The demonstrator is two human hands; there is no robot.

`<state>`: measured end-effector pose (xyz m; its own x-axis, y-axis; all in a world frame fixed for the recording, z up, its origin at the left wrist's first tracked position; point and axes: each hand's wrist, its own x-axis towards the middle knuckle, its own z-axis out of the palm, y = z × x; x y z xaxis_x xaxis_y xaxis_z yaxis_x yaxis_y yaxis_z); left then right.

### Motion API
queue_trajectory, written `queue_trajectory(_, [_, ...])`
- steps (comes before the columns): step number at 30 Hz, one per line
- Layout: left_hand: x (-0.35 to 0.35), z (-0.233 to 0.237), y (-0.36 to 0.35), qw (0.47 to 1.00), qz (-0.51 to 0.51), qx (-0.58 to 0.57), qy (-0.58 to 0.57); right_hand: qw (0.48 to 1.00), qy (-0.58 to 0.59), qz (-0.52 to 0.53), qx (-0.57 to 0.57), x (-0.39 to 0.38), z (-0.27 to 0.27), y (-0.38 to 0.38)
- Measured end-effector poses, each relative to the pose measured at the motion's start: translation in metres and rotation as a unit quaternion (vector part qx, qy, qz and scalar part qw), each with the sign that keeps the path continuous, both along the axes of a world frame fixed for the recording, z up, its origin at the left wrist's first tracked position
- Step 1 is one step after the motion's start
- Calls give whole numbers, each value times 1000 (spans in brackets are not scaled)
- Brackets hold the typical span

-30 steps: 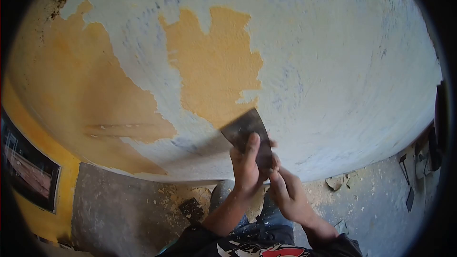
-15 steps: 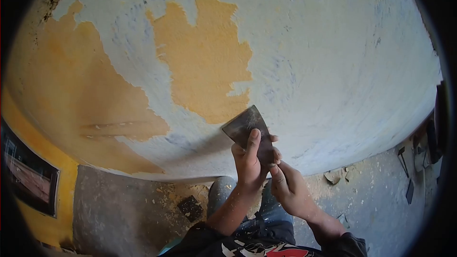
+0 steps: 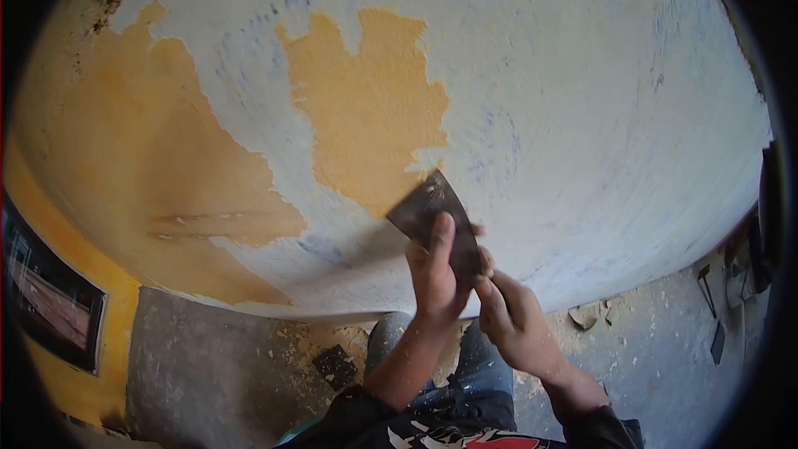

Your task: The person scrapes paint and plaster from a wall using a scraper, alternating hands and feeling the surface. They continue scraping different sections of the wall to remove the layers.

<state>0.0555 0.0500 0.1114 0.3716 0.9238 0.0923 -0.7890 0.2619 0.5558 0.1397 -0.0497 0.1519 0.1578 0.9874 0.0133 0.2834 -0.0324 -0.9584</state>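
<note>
A dark, flat metal scraper blade (image 3: pixel 440 199) is held in front of the wall, tilted, with pale crumbs near its upper corner. My left hand (image 3: pixel 434 278) grips it with the thumb laid along the near face and the fingers behind. At the blade's lower right corner, my right hand (image 3: pixel 519 328) pinches with thumb and fingers. Beyond the blade, the wall (image 3: pixel 573 116) is coated in pale, bluish-white paint. An orange-yellow patch (image 3: pixel 374 108) with ragged edges shows just above the blade, and a larger orange patch (image 3: pixel 191 150) spreads to the left.
Paint flakes litter the grey floor (image 3: pixel 208 366) around my legs. A dark square piece (image 3: pixel 335 367) lies by my left leg. Curled debris (image 3: pixel 584 316) sits near the wall's foot. Dark tools (image 3: pixel 715 341) stand at the right edge, and a framed window (image 3: pixel 54 299) is at left.
The view has shifted, so the wall patches appear slightly farther right and lower. The blade's upper corner has turned a little upward and left. Both hands keep their hold.
</note>
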Motion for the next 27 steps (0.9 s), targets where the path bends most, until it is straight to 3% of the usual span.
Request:
queue_trajectory(3, [-3, 11, 1, 999, 19, 38, -24, 1000, 0, 3, -25, -2, 11, -11])
queue_trajectory(7, [-2, 10, 1, 999, -14, 14, 32, 999, 21, -14, -37, -4, 7, -3])
queue_trajectory(9, [-3, 17, 10, 998, 22, 44, -30, 1000, 20, 1, -14, -3, 7, -1])
queue_trajectory(13, [-3, 17, -7, 999, -30, 9, 44, 998, 43, 8, -39, -3, 13, -12])
queue_trajectory(17, [-4, 24, 6, 998, 17, 51, 14, 998, 61, -3, -18, -9, 14, -7])
queue_trajectory(21, [-2, 18, -8, 999, -30, 6, 33, 996, 77, 7, -53, -4, 13, -16])
queue_trajectory(27, [1, 21, -16, 1000, -4, -1, 21, 996, 62, 9, -67, 4, 22, -22])
